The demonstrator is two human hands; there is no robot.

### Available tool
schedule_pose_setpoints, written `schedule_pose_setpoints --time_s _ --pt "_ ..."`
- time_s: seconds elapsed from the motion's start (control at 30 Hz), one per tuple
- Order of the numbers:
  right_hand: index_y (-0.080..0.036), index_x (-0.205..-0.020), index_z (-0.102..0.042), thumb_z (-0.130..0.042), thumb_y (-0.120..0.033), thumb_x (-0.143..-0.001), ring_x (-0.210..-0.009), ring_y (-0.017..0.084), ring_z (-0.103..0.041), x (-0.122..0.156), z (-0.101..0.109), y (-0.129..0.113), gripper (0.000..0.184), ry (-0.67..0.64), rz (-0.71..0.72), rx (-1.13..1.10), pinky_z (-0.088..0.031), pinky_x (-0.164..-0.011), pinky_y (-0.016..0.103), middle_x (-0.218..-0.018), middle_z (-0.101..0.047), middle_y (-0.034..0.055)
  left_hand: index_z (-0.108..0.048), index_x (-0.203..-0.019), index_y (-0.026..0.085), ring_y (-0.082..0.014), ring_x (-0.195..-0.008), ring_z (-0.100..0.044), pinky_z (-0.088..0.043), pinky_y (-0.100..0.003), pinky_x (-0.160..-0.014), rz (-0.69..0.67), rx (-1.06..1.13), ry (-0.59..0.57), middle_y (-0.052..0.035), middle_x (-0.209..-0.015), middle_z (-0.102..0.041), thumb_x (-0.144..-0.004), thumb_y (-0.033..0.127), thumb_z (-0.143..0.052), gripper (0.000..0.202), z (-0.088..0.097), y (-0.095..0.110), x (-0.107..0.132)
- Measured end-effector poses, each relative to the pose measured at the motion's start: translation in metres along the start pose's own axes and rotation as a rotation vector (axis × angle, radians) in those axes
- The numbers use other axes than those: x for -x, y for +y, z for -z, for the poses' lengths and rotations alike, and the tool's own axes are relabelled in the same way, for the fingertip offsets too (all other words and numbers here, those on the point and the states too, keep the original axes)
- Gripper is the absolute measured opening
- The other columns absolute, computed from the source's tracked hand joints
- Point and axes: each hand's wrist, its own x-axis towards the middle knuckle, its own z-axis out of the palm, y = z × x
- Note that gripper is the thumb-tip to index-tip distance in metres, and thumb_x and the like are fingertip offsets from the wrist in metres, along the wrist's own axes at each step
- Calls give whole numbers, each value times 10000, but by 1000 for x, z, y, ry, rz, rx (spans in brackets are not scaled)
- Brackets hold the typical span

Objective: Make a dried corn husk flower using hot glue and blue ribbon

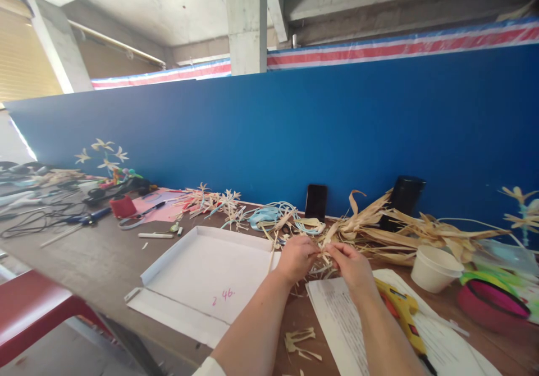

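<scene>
My left hand (296,258) and my right hand (352,265) meet above the wooden table (96,264), fingers pinched together on a small bundle of dried corn husk strips (324,252). Both hands are closed on the strips. Behind them lies a pile of dried corn husks (404,230). A flattened white cardboard box (206,278) marked with pink numbers lies left of my left forearm. A printed paper sheet (337,314) lies under my right forearm.
A yellow glue gun (402,308), a white cup (433,268) and a pink bowl (492,303) sit on the right. A black phone (315,201) leans on the blue partition (295,134). Husk flowers (105,154), scissors, cables and a red stool (33,303) are on the left.
</scene>
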Motion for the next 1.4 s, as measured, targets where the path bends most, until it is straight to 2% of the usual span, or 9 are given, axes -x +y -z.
schedule_pose_setpoints --time_s 0.1,0.33,0.67,0.8,0.97,1.07,1.17,1.27,1.4 --pt "-182 -766 -680 -659 -478 -616 -426 120 -418 0 1 -1 333 7 1 24 -303 -442 246 -451 -512 -39 -667 -776 180 -146 -754 -533 -388 -275 -701 -29 -75 -40 -37 -773 -634 -808 184 -519 151 3 2 -1" --pt "-185 -735 -698 -641 -490 -607 -509 170 -529 -4 3 4 335 53 32 90 -363 -479 260 -517 -598 -2 -638 -714 159 -165 -770 -497 -369 -295 -709 -71 -193 -136 -50 -728 -594 -799 180 -515 151 8 8 -2" --pt "-171 -732 -709 -623 -494 -601 -513 170 -530 -5 1 8 359 67 47 81 -373 -485 263 -490 -583 2 -618 -682 151 -169 -765 -481 -351 -304 -702 -77 -264 -142 -50 -712 -579 -792 173 -514 153 7 10 -2" --pt "-177 -739 -710 -633 -499 -597 -473 158 -501 -3 1 4 361 56 31 76 -352 -457 260 -463 -561 -11 -638 -729 165 -172 -775 -484 -352 -303 -706 -61 -240 -122 -46 -715 -583 -764 154 -544 101 8 11 -2" --pt "-187 -860 -700 -627 -513 -633 -412 137 -446 2 -2 -4 404 82 -31 4 -315 -413 253 -452 -545 -23 -675 -790 186 -160 -749 -496 -373 -295 -711 39 -115 -10 -44 -741 -608 -778 171 -553 123 5 10 -1" --pt "-177 -931 -679 -623 -521 -640 -434 125 -472 0 -2 -4 454 141 -29 -95 -328 -413 249 -685 -663 30 -679 -712 178 -145 -736 -507 -393 -272 -713 148 20 86 -36 -718 -604 -769 180 -575 119 0 6 1" --pt "-170 -954 -667 -629 -516 -635 -453 107 -471 -3 -2 1 471 221 -24 -180 -336 -416 242 -880 -679 67 -668 -641 168 -133 -728 -518 -405 -242 -676 300 148 176 -21 -687 -580 -746 176 -595 129 -4 1 1" --pt "-174 -942 -677 -630 -509 -627 -443 109 -458 -5 -3 5 462 218 -19 -167 -330 -409 246 -825 -682 58 -666 -632 161 -114 -688 -523 -406 -221 -639 401 275 213 -4 -679 -565 -733 176 -602 120 -6 -1 1" --pt "-176 -907 -696 -642 -484 -614 -441 123 -457 -3 -5 8 429 104 12 -93 -325 -408 254 -700 -669 40 -679 -665 158 -108 -681 -538 -417 -213 -635 433 393 231 -2 -701 -582 -727 190 -612 97 -3 1 -1"
